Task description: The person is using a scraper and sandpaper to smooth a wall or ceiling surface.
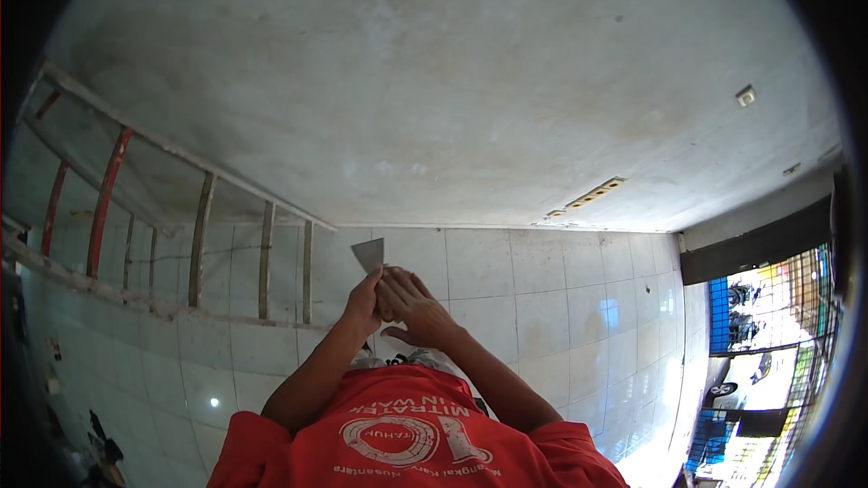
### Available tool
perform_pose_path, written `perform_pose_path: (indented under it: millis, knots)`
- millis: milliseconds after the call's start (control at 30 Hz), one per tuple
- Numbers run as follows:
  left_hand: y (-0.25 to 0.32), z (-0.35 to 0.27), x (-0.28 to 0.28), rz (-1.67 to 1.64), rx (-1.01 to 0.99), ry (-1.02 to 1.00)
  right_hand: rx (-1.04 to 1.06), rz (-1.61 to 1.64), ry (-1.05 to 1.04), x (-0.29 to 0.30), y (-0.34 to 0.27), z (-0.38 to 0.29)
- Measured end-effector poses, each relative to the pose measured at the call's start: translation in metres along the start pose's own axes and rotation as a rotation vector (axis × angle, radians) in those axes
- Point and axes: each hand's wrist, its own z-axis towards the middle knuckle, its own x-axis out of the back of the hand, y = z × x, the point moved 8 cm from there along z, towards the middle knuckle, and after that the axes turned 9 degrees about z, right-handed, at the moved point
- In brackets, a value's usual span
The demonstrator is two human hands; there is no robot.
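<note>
My left hand point(364, 302) is closed around the handle of a putty knife. Its flat, flared metal blade point(370, 255) points up and away from me, towards the foot of the wall. My right hand point(419, 308) lies against the left one with its fingers stretched out and its thumb apart, covering much of the handle. Both hands are in front of my body, above the tiled floor point(478, 264), and the blade touches nothing that I can see.
A ladder point(202, 237) with worn and red rungs stands at left. Ahead rises a stained, pale wall point(434, 95) with a row of sockets point(595, 194) and a switch point(745, 95). At right, a metal grille point(803, 312) opens onto a bright outside with a parked car point(746, 376).
</note>
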Motion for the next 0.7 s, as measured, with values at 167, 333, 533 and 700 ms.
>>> perform_pose_path:
  millis: [167, 333, 533, 700]
  knots:
    - [0.002, 0.021, -0.034, 0.133, 0.003, 0.436, 0.014, -0.164, 0.150, 0.013, 0.029, -0.015]
    - [-0.012, 0.046, -0.028, 0.384, 0.050, 0.491, -0.055, -0.122, 0.118, 0.032, 0.057, -0.039]
    - [-0.076, 0.080, 0.013, 0.213, 0.119, 0.550, -0.049, -0.115, 0.017, 0.041, 0.083, -0.078]
    - [-0.065, 0.083, -0.002, -0.007, -0.097, 0.841, -0.130, -0.013, -0.108, 0.030, 0.117, -0.113]
